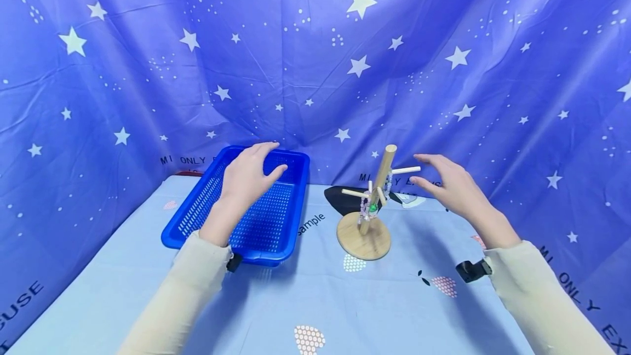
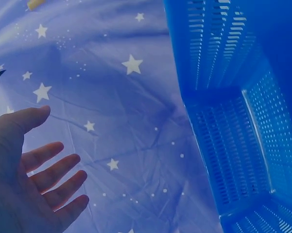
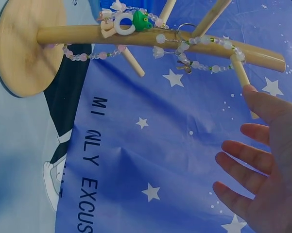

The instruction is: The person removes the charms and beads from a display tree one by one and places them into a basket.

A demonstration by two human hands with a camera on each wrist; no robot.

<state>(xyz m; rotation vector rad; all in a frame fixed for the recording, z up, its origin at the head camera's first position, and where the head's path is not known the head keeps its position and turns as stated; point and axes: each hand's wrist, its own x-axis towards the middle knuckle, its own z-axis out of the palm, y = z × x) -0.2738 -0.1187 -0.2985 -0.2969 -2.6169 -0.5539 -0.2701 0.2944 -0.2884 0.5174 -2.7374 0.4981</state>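
A wooden peg stand with a round base stands on the cloth. Beaded bracelets hang from its pegs, in pale, pink and green beads; a green charm and a white ring charm show on one. My right hand is just right of the upper peg, its fingers loosely bent with nothing between them. Over the blue plastic basket hovers my left hand, fingers relaxed and holding nothing. The basket's inside shows bare perforated walls.
A light blue printed cloth covers the table. Behind it hangs a blue star-patterned curtain, close beyond the basket and stand. Small black cameras sit at both cuffs. A gap of cloth separates basket and stand.
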